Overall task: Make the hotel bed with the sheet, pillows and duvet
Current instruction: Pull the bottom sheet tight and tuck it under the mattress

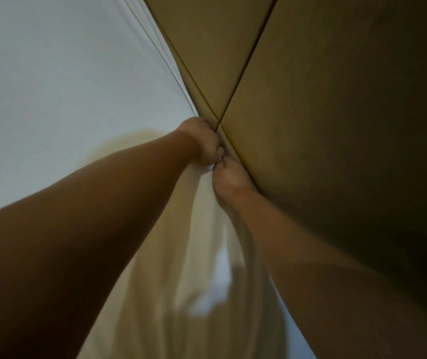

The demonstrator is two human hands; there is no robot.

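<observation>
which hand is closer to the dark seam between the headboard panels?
Left. The left hand sits right at the lower end of the seam. The right hand is further back along the headboard edge. Both grip the sheet.

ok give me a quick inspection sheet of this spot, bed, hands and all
surface: white bed surface, smooth, yellowish patch near the left wrist
job's things: sheet, bunched in folds below the hands at the headboard gap; no other bedding in view
clutter: nothing seen
grippers: left hand and right hand both curled on the sheet, fingertips meeting
cables: nothing seen
surroundings: tan padded headboard, panel seams crossing just above the hands
</observation>
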